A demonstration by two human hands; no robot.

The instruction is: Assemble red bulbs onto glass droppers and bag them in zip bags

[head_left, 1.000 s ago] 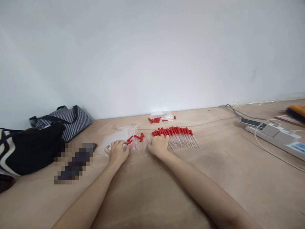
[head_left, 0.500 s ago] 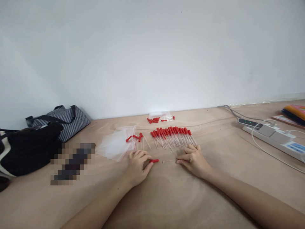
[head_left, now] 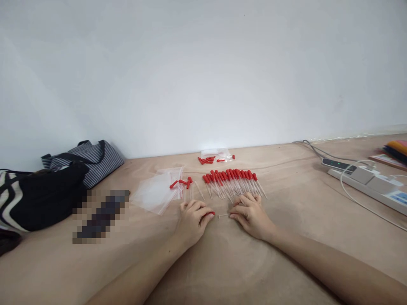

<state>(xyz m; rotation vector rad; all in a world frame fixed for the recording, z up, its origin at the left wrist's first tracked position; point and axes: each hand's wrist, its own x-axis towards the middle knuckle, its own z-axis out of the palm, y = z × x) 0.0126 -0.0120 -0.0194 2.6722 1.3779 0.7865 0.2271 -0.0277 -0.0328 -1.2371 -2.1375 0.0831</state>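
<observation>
Between the thumb and fingers of my left hand [head_left: 194, 221] is a red rubber bulb [head_left: 209, 214], mostly covered by the fingertips. My right hand [head_left: 251, 215] pinches a thin clear dropper tube [head_left: 224, 216], whose flared end points left at the bulb. A small gap separates tube and bulb. Beyond my right hand lies a row of red-topped droppers [head_left: 233, 180], side by side with their tips toward me. Past my left hand are several loose red bulbs [head_left: 183, 182] and bare tubes [head_left: 199, 189], near clear zip bags [head_left: 152, 194].
At the back, more red bulbs [head_left: 206, 160] lie by a clear bag [head_left: 216, 153]. Black and striped bags [head_left: 95, 163] and a blurred-out dark object [head_left: 101, 218] are on the left. A white power strip [head_left: 369, 186] with cables and stacked booklets [head_left: 396, 152] occupy the right.
My right hand has moved left with the tube, and its grip sits closer to the flared end. My left fingers now cover more of the red bulb. The view has shifted slightly.
</observation>
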